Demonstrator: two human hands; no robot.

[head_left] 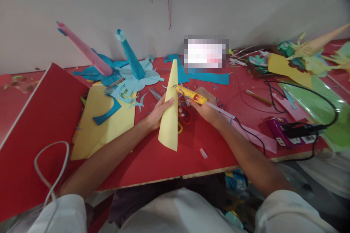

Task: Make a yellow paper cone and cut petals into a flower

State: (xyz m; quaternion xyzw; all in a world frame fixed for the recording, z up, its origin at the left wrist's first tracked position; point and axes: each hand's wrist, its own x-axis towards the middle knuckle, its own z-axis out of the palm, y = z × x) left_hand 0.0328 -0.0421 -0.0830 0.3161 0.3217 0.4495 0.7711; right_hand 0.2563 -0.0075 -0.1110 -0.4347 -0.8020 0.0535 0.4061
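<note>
My left hand point(161, 111) is closed round a pale yellow paper cone point(170, 120), its narrow end pointing up and away from me. In my right hand point(205, 103) is a yellow hot glue gun point(191, 94), its nozzle at the cone's right edge, about a third of the way down. A clear glue stick point(218, 109) runs out of the gun's back, near a black cable. Under the hands lie scissors with red and yellow handles point(186, 115), partly hidden, and another pair of grey blades point(155, 94).
Behind stand a pink paper cone point(87, 51) and a blue paper cone point(132, 58) on petal-shaped bases. Yellow sheets point(109, 131) lie left, beside a tilted red board point(41, 105). A purple power box point(283, 131) with black cables is right. A small glue piece point(203, 153) lies in front.
</note>
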